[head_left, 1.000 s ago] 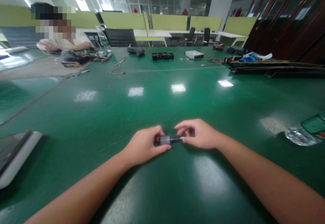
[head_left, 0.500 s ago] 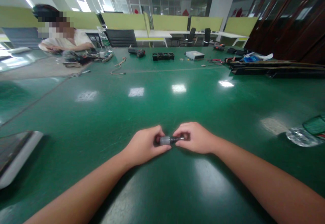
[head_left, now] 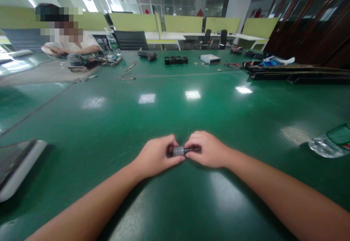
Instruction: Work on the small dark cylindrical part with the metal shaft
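Observation:
Near the front middle of the green table [head_left: 175, 113], a small dark cylindrical object [head_left: 179, 151] with a grey band lies sideways between both hands. My left hand [head_left: 160, 157] is closed round its left end, thumb and fingers pressing on it. On the other side, my right hand [head_left: 206, 149] pinches the thin dark right end with thumb and fingertips. The fingers hide part of both ends. What exactly the object is cannot be made out.
A flat device [head_left: 22, 164] lies at the left edge. At right is a shiny foil-like item [head_left: 326, 147]. Along the far side are a black part [head_left: 176, 60], a silver box [head_left: 210, 59] and long dark strips [head_left: 298, 74]. A person [head_left: 73, 44] sits at the far left.
My right hand has shifted slightly left, closer to my left hand, and its fingers now cover more of the thin end. My left hand has barely moved.

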`<move>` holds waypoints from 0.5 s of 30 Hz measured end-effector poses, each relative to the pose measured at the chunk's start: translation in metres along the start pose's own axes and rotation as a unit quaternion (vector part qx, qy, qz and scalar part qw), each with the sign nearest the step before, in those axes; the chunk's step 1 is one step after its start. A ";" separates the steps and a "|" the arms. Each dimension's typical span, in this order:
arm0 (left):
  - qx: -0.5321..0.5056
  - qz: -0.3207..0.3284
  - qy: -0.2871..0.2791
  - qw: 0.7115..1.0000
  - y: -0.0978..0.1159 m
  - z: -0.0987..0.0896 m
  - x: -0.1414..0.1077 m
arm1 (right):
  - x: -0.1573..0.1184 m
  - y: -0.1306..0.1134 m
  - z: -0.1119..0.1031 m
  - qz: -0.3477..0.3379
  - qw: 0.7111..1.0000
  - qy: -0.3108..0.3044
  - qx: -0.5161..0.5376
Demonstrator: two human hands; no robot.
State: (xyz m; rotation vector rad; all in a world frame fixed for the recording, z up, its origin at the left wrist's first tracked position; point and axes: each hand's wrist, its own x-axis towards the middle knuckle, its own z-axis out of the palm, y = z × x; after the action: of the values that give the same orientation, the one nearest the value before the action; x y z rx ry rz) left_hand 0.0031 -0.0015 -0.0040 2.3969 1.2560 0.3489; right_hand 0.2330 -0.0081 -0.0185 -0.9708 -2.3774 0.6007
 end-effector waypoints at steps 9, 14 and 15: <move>0.003 -0.006 0.006 1.000 0.003 -0.001 0.000 | 0.000 -0.001 0.000 -0.005 1.000 0.004 -0.007; 0.007 -0.001 0.009 1.000 0.003 -0.001 0.000 | -0.001 -0.001 0.000 -0.014 1.000 0.004 -0.009; 0.008 -0.001 0.009 1.000 0.003 -0.001 0.000 | -0.001 -0.001 0.000 -0.016 1.000 0.005 -0.011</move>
State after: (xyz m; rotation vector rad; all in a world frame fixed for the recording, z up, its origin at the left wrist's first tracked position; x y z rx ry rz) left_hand 0.0053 -0.0028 -0.0018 2.4109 1.2742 0.3605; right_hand 0.2333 -0.0092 -0.0179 -0.9400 -2.3911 0.5581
